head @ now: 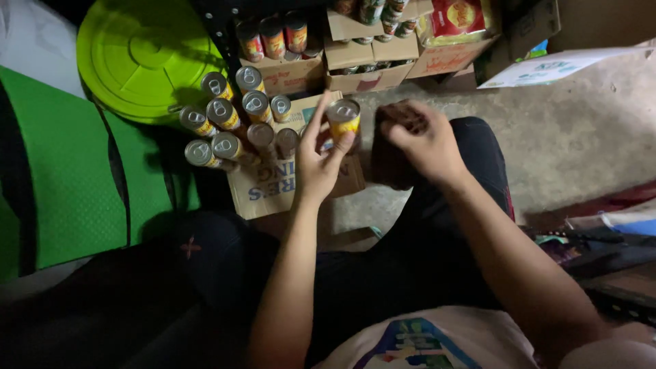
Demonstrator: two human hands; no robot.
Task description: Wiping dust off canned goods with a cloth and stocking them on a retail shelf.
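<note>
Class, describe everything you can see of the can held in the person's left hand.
The can is a small metal cylinder with a silvery pull-tab lid and a yellow label with some red. It is held upright, lid toward the camera, above a flattened cardboard box. The left hand grips its sides with the fingers; the right hand is apart from it.

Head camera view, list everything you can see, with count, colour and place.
Held can: one, yellow label, silver top, in the left hand.
Standing cans: about ten, yellow labels, on a flattened cardboard sheet, left of the held can.
Lid: one, lime green, round, upper left.
Cardboard trays: several, brown, holding more cans, top centre.
Brown cloth: one, dark, under the right hand.
Floor: grey concrete, right.
Left hand: grip on the held can.
Right hand: on the brown cloth.
</note>
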